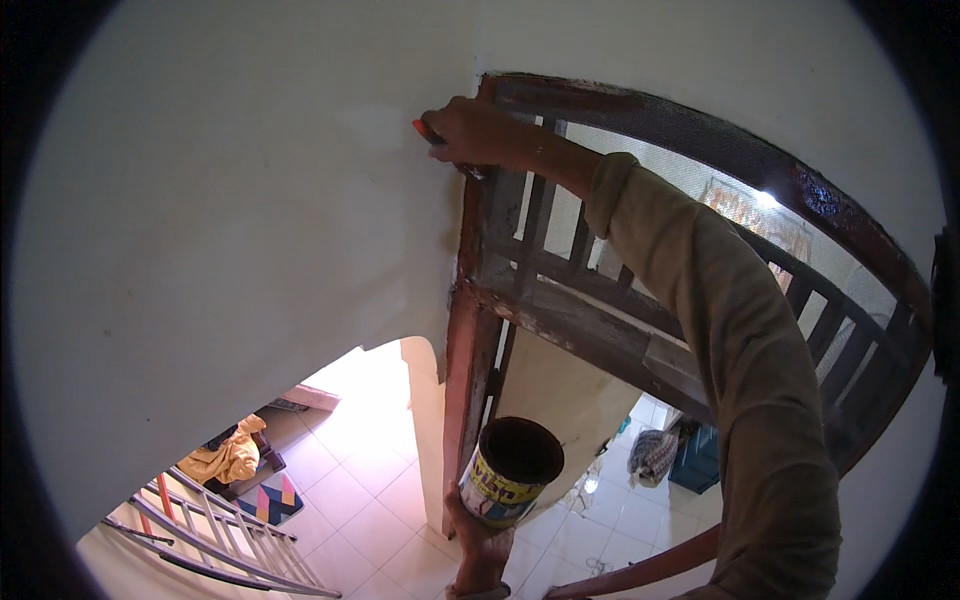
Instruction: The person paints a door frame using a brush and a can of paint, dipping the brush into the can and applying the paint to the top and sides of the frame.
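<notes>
My left hand (pixel 482 545) holds up a paint can (pixel 497 490) from below, its fingers round the lower side. The can is open at the top, dark inside, with a yellow printed label. Higher up, my right hand (pixel 475 132) is closed round a paintbrush (pixel 424 129) with an orange handle end; most of the brush is hidden by the fingers. That hand is at the upper left corner of a dark brown wooden frame (pixel 468 235), where the frame meets the white wall (pixel 250 200). My right sleeve crosses in front of the frame's slatted panel.
The slatted panel (pixel 545 215) with mesh spans the opening's top. Below left are a metal ladder (pixel 235 545), orange cloth (pixel 228 452) and a patterned mat (pixel 270 500) on the tiled floor (pixel 370 520). Through the opening stand a teal crate (pixel 697 460) and a grey bundle (pixel 653 455).
</notes>
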`<state>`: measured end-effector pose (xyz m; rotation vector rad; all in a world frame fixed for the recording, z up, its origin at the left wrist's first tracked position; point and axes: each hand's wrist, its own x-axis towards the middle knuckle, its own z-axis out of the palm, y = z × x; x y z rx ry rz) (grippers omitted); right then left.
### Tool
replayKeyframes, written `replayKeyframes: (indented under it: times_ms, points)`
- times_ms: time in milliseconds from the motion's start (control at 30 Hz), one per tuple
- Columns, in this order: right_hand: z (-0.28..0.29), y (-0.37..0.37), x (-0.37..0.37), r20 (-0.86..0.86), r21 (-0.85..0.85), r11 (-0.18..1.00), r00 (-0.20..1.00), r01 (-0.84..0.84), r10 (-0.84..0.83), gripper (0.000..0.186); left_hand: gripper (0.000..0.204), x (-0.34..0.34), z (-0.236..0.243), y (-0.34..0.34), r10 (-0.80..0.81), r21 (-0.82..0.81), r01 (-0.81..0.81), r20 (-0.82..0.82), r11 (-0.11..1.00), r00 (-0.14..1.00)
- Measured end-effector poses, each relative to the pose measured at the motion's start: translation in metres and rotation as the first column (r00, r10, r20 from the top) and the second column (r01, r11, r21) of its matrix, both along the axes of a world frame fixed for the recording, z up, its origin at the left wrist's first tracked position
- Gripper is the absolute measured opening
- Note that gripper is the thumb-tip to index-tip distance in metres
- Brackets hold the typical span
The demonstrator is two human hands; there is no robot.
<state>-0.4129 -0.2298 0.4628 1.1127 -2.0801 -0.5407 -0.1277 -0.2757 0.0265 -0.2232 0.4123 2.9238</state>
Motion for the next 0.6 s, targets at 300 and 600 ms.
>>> replayKeyframes:
  times_ms: [300,600]
  points:
    - [0.023,-0.005,0.003,-0.332,-0.026,0.998,0.943,-0.053,0.041,0.022,0.067,0.002,-0.001,-0.003,-0.008,0.027,0.007,0.014,1.0,1.0]
    - [-0.052,-0.004,-0.002,0.184,0.093,0.989,0.978,-0.118,0.099,0.022,0.067,0.002,-0.001,-0.008,0.023,0.028,-0.024,0.016,0.999,1.0]
